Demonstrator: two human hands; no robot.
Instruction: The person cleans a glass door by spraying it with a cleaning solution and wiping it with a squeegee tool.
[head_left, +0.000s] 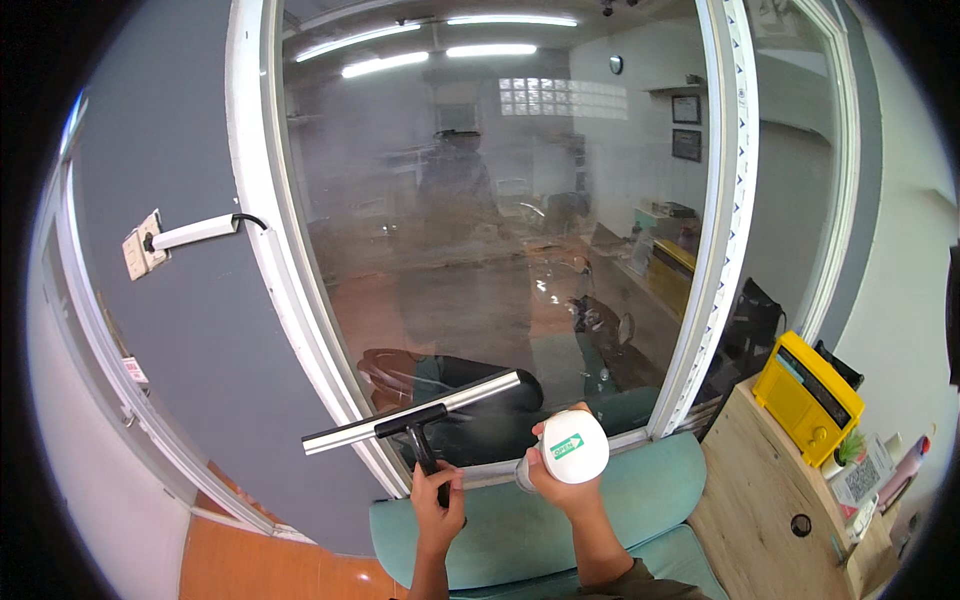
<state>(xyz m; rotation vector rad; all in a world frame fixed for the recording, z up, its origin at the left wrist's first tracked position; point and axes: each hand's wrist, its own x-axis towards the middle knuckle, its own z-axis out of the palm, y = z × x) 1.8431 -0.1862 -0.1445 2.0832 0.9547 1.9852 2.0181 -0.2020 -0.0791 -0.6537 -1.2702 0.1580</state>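
Note:
My left hand [437,495] is closed around the black handle of a window squeegee [411,420]. The squeegee's long blade tilts up to the right, in front of the lower part of a large glass window pane [480,260]; I cannot tell whether it touches the glass. Hazy patches and wet-looking marks show on the pane, along with reflections. Farther right, my right hand [572,490] grips a container with a rounded white lid [575,446] and a small green label on top. Most of the container's body is hidden below the lid and by my fingers.
A teal sofa [640,478] runs below the window. To the right, a wooden cabinet [765,500] bears a yellow radio [808,392], a small potted plant [848,448] and a printed card [862,484]. On the grey wall at left is a power outlet [146,246] with a cable.

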